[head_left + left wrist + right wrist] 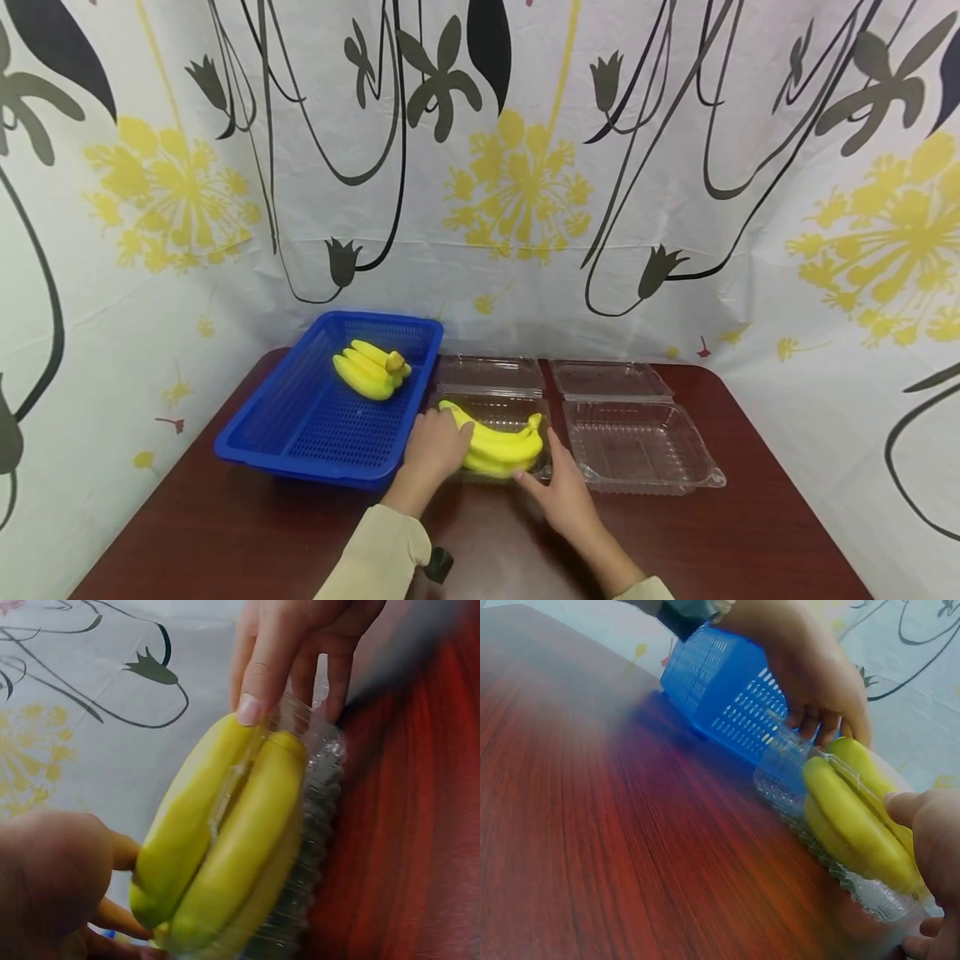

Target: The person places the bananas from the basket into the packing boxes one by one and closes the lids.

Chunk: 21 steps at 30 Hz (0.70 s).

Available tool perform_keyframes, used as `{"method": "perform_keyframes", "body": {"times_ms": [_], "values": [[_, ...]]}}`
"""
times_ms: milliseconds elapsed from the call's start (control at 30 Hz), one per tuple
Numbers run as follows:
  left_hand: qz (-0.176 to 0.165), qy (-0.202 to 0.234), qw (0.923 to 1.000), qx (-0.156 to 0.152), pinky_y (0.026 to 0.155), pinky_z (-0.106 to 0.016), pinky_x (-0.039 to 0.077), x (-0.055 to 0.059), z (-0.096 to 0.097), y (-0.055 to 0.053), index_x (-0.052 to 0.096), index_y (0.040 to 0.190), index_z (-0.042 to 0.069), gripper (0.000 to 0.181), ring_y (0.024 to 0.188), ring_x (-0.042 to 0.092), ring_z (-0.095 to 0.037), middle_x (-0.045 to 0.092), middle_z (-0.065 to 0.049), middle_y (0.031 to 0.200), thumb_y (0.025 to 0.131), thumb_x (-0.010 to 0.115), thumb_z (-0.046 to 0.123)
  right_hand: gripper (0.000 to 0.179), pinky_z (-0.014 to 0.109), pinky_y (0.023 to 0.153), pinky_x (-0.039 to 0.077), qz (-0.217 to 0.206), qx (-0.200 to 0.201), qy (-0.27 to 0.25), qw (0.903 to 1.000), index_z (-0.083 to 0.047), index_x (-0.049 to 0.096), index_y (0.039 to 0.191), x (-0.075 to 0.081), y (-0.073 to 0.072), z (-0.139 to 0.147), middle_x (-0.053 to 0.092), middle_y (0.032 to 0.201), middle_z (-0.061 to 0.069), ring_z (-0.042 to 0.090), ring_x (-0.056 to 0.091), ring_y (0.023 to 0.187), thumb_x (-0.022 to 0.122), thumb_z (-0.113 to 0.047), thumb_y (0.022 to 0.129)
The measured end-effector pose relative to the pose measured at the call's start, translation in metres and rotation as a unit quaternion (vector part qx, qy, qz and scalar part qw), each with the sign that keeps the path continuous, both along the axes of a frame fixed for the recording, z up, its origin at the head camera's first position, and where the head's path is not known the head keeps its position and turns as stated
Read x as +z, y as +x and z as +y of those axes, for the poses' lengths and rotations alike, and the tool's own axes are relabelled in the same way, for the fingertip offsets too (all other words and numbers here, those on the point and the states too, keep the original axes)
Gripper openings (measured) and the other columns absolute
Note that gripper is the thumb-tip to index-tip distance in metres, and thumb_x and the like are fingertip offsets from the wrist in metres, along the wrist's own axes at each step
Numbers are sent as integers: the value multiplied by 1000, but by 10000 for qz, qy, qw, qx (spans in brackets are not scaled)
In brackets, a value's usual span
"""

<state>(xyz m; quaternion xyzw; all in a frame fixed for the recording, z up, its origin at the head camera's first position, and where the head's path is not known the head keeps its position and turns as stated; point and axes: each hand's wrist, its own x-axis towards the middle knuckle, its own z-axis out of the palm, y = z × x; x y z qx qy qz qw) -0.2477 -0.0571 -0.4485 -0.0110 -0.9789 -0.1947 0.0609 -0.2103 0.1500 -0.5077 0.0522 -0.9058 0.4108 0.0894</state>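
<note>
A bunch of yellow bananas (498, 446) lies in the left clear plastic clamshell box (487, 408), whose lid is folded back. At the bunch's left end, my left hand (437, 446) holds the banana tips; its fingers show beside them in the left wrist view. My right hand (566, 496) is round the stem end, a digit on the bananas (855, 825) and others outside the box's wall. The clear box wall (319, 802) runs along the near side of the fruit. Parts of both hands are hidden behind bananas and plastic.
A blue perforated basket (300, 442) stands on the left with another bunch of bananas (367, 371) in it. A second clamshell box (641, 446), lid back, lies to the right on the dark red table (765, 517). Patterned cloth (480, 208) hangs behind.
</note>
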Motion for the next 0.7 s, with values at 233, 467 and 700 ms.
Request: {"method": "perform_keyframes", "body": {"times_ms": [233,467,700], "values": [[596,246,9978,116,87,-45,44,-14,-6,6,63,121,-2,55,101,48,-31,57,-17,112,92,62,44,95,58,106,30,10,-4,54,10000,3,25,151,0,-2,-1,31,151,25,43,33,136,73,-45,85],[992,566,9935,20,90,-46,43,-24,-10,10,63,125,0,54,108,46,-31,56,-16,121,90,66,41,93,57,106,30,12,-24,73,10000,2,25,151,0,-2,-1,32,151,24,42,33,136,74,-42,85],[1452,1544,9772,-115,100,-49,40,-30,-16,16,64,124,2,45,122,46,-34,51,-16,134,89,71,28,92,58,106,30,-14,-54,24,10000,3,25,151,2,-1,-1,32,150,26,43,33,136,73,-41,86]]}}
